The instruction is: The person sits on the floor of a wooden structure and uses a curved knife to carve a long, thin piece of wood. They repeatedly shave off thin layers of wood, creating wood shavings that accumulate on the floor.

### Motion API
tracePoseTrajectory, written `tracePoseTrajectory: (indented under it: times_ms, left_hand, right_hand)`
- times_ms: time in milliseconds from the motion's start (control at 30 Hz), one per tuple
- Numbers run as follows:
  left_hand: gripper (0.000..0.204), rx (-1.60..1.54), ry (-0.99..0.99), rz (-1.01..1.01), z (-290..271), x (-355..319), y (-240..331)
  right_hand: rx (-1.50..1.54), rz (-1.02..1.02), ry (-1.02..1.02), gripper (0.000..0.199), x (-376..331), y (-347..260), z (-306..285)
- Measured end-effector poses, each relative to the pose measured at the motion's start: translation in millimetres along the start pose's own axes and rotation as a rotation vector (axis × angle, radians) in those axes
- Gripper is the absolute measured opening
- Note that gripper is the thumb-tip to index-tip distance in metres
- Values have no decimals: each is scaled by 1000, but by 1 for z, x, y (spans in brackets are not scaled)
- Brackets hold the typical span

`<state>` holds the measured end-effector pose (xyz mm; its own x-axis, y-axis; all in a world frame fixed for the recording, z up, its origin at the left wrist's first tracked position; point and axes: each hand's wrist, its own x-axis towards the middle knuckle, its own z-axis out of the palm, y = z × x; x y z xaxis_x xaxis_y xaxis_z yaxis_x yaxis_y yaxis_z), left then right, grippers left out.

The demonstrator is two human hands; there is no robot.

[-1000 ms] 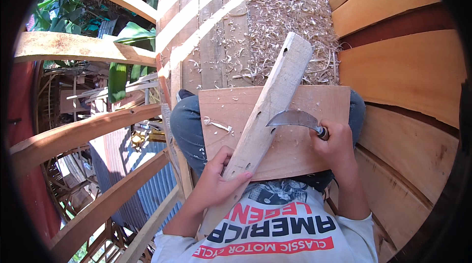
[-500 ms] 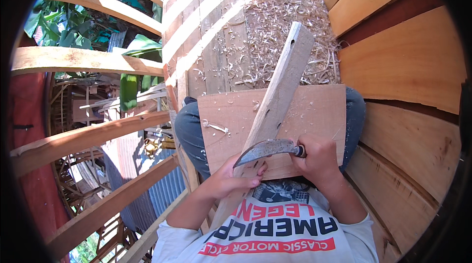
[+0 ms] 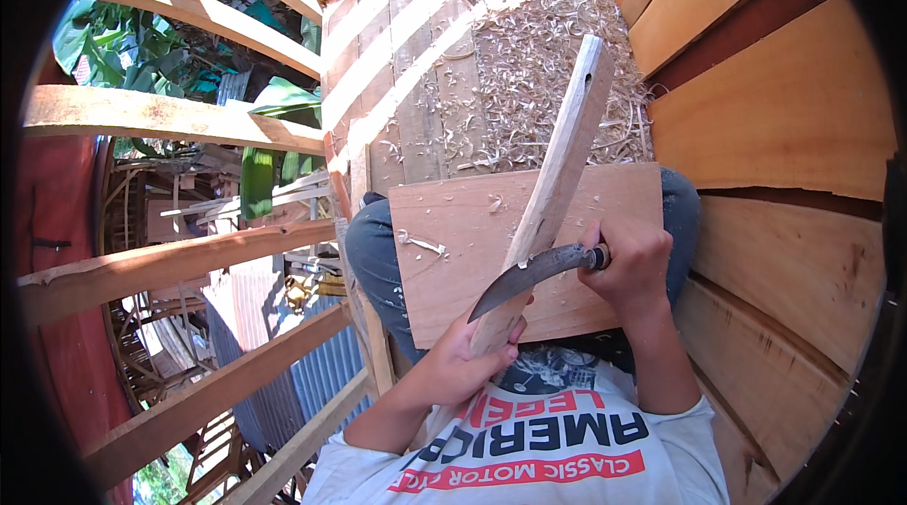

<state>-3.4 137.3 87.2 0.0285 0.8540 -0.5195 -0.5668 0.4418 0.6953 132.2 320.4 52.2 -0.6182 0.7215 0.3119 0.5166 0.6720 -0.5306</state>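
Observation:
A long pale piece of wood (image 3: 567,141) slants from my shirt out across a flat plywood board (image 3: 444,217) on my lap. Near its lower end my left hand (image 3: 472,352) is wrapped round it. My right hand (image 3: 631,264) grips the short handle of a curved knife (image 3: 534,276), its fist over the board's right half. The dark blade lies across the wood with its tip pointing left, just above my left hand. A small dark hole shows near the wood's far end. One large curled shaving (image 3: 420,242) rests on the board's left side.
Wood shavings (image 3: 548,61) thickly cover the plank floor (image 3: 411,80) ahead. On my right rises a wall of wide boards (image 3: 775,108). Open wooden rails (image 3: 179,259) stand at my left, with corrugated metal sheets (image 3: 321,363) below and banana leaves (image 3: 283,99) beyond.
The knife and my right hand have moved a little up and right. My left hand and the wood have shifted slightly right, and the wood now stands at a steeper slant.

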Motion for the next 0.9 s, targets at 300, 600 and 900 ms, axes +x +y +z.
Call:
tracePoseTrajectory:
  times_ms: [300, 600, 900]
  left_hand:
    - [60, -18, -28, -32, -1, 0, 0]
    - [64, -24, -8, -10, -1, -3, 9]
    - [70, -268, -60, -98, -28, -4, -1]
  right_hand:
    - [-118, 62, 96, 21, 13, 16, -1]
    - [-112, 44, 120, 18, 26, 14, 7]
    - [210, 58, -266, 28, -8, -13, 4]
